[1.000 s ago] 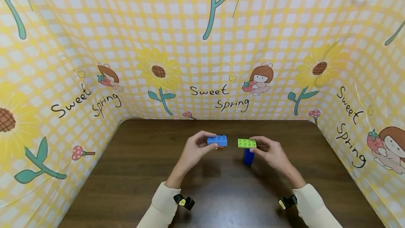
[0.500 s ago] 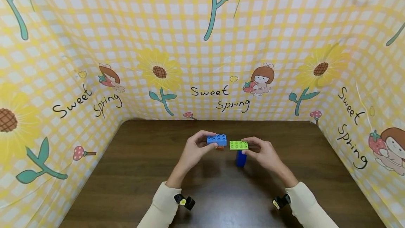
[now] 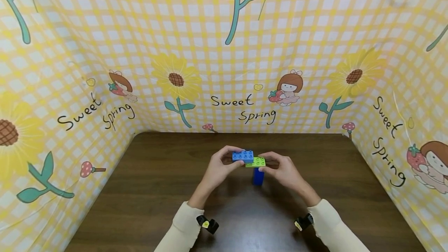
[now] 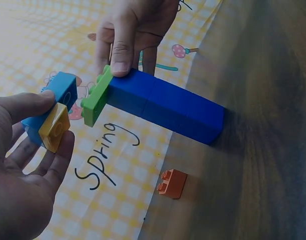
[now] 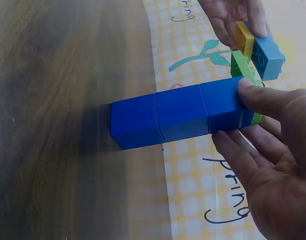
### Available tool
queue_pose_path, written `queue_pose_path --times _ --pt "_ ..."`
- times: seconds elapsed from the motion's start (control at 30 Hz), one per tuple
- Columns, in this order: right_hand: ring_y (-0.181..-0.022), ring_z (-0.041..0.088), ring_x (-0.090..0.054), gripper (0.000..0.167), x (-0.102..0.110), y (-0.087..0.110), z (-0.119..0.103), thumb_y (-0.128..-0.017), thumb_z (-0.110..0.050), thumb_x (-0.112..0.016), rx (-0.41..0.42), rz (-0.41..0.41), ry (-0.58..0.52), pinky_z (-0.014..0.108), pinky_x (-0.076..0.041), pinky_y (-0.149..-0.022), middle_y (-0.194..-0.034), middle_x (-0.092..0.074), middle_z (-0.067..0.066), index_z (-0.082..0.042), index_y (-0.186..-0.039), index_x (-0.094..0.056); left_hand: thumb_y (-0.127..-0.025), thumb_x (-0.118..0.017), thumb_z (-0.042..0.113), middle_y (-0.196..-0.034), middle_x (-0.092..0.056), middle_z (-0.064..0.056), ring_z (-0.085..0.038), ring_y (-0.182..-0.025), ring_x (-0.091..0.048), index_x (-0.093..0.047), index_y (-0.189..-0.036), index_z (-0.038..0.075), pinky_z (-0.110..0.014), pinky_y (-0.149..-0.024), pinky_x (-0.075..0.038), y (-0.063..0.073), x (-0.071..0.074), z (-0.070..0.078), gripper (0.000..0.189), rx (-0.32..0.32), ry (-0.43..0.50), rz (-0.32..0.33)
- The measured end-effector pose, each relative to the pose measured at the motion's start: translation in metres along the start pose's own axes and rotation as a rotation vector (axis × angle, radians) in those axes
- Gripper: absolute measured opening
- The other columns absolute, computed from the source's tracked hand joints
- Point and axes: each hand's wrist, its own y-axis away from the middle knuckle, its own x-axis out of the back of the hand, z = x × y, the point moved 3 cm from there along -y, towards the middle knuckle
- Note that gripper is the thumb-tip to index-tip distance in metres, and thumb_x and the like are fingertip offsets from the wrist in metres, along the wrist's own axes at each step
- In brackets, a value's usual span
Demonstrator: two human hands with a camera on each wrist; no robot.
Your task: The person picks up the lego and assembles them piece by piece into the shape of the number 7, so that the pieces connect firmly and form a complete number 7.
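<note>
My left hand pinches a light blue toy building brick between thumb and fingers. A smaller yellow brick is joined to the underside of that brick, at the end nearer my palm. With my right hand I grip the top of an upright column of dark blue bricks, capped by a lime green studded plate. The plate juts out leftward past the column. In the head view the light blue brick overlaps the plate's left end; the left wrist view shows a gap between them.
An orange brick lies on the dark wooden table beyond the column, hidden in the head view. Yellow checked cloth walls in the table at the back and both sides.
My right hand has moved left with the dark blue column and green plate, closing the space to the light blue brick. My left hand has shifted slightly right.
</note>
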Motion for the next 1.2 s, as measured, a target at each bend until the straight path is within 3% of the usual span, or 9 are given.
queue_pose_path --times 0.17,0.43,0.63,0.8,1.07,1.2 --pt "-0.116 0.039 -0.074 0.036 -0.003 -0.001 -0.002 -0.095 -0.011 -0.081 0.015 -0.003 -0.005 0.05 -0.062 -0.095 -0.127 -0.076 0.016 -0.009 -0.13 -0.072 -0.095 -0.081 0.013 -0.125 -0.073 -0.01 -0.038 -0.112 -0.066 -0.073 -0.127 0.016 -0.025 -0.09 -0.057 0.001 0.0 -0.002 0.033 0.009 0.006 0.009" --pt "-0.115 0.039 -0.075 0.036 -0.006 -0.002 -0.005 -0.094 -0.008 -0.081 0.034 0.006 -0.001 0.047 -0.062 -0.095 -0.126 -0.076 0.016 -0.007 -0.129 -0.072 -0.095 -0.081 0.013 -0.129 -0.073 -0.008 -0.028 -0.109 -0.068 -0.073 -0.128 0.017 -0.033 -0.093 -0.058 0.002 -0.003 -0.009 0.033 0.008 -0.026 0.003" --pt "-0.114 0.037 -0.075 0.036 -0.007 -0.003 -0.005 -0.094 -0.007 -0.081 0.041 0.01 0.001 0.044 -0.063 -0.095 -0.125 -0.076 0.015 -0.007 -0.129 -0.072 -0.096 -0.08 0.009 -0.13 -0.072 -0.008 -0.03 -0.108 -0.068 -0.073 -0.127 0.017 -0.026 -0.089 -0.058 0.002 -0.005 -0.01 0.033 0.023 -0.026 0.0" --pt "-0.114 0.038 -0.075 0.036 -0.007 -0.002 -0.005 -0.094 -0.007 -0.081 0.048 0.008 -0.002 0.043 -0.063 -0.094 -0.125 -0.077 0.016 -0.007 -0.129 -0.072 -0.096 -0.08 0.008 -0.129 -0.071 -0.009 -0.024 -0.106 -0.067 -0.072 -0.126 0.017 -0.031 -0.089 -0.059 0.001 -0.005 -0.01 0.032 0.046 -0.028 0.005" --pt "-0.114 0.039 -0.075 0.036 -0.007 -0.002 -0.004 -0.094 -0.006 -0.081 0.055 0.005 -0.009 0.044 -0.063 -0.094 -0.125 -0.076 0.016 -0.006 -0.129 -0.072 -0.102 -0.075 0.027 -0.119 -0.069 -0.009 -0.022 -0.093 -0.061 -0.07 -0.12 0.017 -0.022 -0.074 -0.051 -0.002 -0.009 -0.005 0.022 0.087 -0.032 0.026" --pt "-0.115 0.039 -0.075 0.036 -0.007 -0.003 -0.004 -0.094 -0.007 -0.081 0.053 0.004 -0.015 0.044 -0.063 -0.095 -0.126 -0.076 0.015 -0.007 -0.129 -0.072 -0.101 -0.076 0.028 -0.116 -0.069 -0.009 -0.026 -0.096 -0.059 -0.068 -0.116 0.014 -0.022 -0.074 -0.051 -0.007 -0.011 -0.005 0.022 0.108 -0.035 0.048"
